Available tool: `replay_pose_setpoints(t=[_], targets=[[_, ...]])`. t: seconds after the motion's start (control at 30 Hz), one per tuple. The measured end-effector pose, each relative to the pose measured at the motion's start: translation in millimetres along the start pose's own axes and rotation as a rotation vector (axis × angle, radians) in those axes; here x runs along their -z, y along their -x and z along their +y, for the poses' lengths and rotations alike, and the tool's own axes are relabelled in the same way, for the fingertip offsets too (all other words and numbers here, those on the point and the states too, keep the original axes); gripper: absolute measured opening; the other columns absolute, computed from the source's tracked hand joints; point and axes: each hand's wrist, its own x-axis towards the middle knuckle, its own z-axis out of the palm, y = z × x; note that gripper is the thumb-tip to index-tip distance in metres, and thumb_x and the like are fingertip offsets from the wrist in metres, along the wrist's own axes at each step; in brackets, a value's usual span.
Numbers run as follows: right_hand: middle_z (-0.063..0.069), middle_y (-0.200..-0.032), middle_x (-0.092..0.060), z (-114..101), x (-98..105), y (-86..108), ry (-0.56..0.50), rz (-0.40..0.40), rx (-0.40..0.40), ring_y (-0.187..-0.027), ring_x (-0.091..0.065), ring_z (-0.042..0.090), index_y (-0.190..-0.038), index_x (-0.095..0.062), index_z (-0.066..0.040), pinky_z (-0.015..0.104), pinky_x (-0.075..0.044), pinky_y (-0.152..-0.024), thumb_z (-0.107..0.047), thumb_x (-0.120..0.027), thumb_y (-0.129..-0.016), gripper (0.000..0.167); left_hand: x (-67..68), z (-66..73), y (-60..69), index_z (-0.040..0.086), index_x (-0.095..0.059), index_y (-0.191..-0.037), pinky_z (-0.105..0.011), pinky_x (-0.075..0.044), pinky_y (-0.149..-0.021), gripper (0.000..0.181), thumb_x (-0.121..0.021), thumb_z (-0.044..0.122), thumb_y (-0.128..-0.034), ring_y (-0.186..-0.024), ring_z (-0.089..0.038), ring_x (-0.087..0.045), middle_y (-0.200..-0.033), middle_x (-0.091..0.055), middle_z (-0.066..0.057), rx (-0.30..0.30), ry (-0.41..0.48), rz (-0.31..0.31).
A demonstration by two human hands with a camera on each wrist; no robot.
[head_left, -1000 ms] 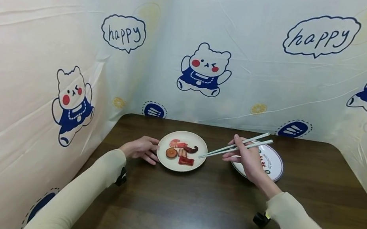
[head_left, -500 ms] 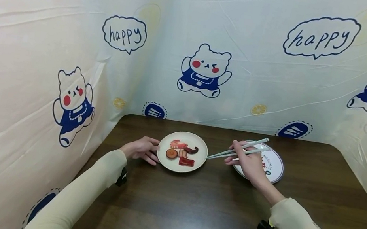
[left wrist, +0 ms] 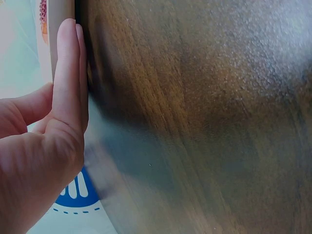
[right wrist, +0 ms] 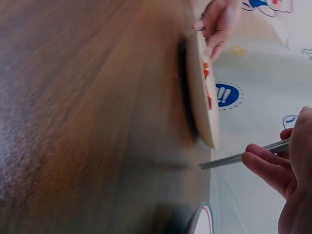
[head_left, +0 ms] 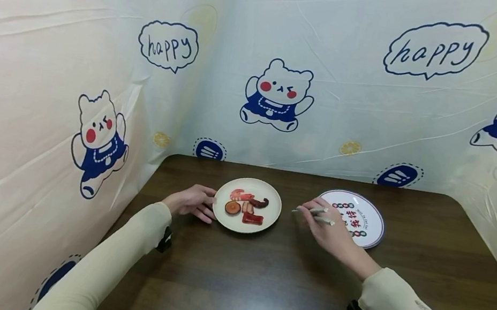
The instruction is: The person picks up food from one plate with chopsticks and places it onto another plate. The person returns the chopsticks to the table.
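Note:
In the head view my left hand holds the left rim of a cream plate, thumb on the rim and fingers along its side. On that plate lie what look like a pink shrimp, a brown round slice, a dark curved piece, a small striped piece and a red-brown slab. Right of it, my right hand grips a pair of pale chopsticks. Their tips are off the cream plate, with no food between them. The hand partly hides a white printed plate.
The two plates stand near the back edge of a dark wooden table. A pale curtain with cartoon bears hangs behind and along both sides.
The chopsticks have moved right, away from the cream plate. My right hand has turned, so their back ends no longer point up and right. My left hand and the cream plate stay put.

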Motion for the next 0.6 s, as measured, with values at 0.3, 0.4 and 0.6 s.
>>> replay_pose_setpoints(t=[0.3, 0.4, 0.6], targets=[[0.005, -0.103, -0.064, 7, -11, 14.7, 0.096, -0.156, 0.108, -0.081, -0.066, 0.015, -0.107, -0.075, -0.006, 0.033, -0.063, -0.068, -0.015, -0.071, -0.103, 0.011, -0.6, 0.1, -1.4, 0.001, -0.033, -0.162, -0.046, -0.066, -0.081, 0.051, -0.047, 0.01, -0.1135, -0.089, -0.032, -0.076, -0.119, -0.066, -0.026, 0.001, -0.009, -0.003], [0.003, -0.106, -0.063, 9, -14, 17.1, 0.102, -0.202, 0.103, -0.082, -0.065, 0.013, -0.108, -0.074, -0.009, 0.033, -0.062, -0.069, -0.014, -0.071, -0.102, 0.008, -0.3, -0.4, -1.1, 0.001, -0.034, -0.162, -0.046, -0.066, -0.08, 0.051, -0.046, 0.01, -0.1136, -0.089, -0.031, -0.076, -0.119, -0.066, -0.026, 0.008, -0.003, -0.004], [0.004, -0.103, -0.061, 9, -17, 16.8, 0.174, -0.254, 0.141, -0.085, -0.062, 0.017, -0.108, -0.073, -0.007, 0.035, -0.061, -0.069, -0.014, -0.072, -0.101, 0.01, 0.1, -0.5, -1.1, 0.0, -0.033, -0.162, -0.047, -0.066, -0.08, 0.051, -0.045, 0.009, -0.1136, -0.089, -0.032, -0.076, -0.12, -0.067, -0.027, -0.003, -0.003, -0.008]])
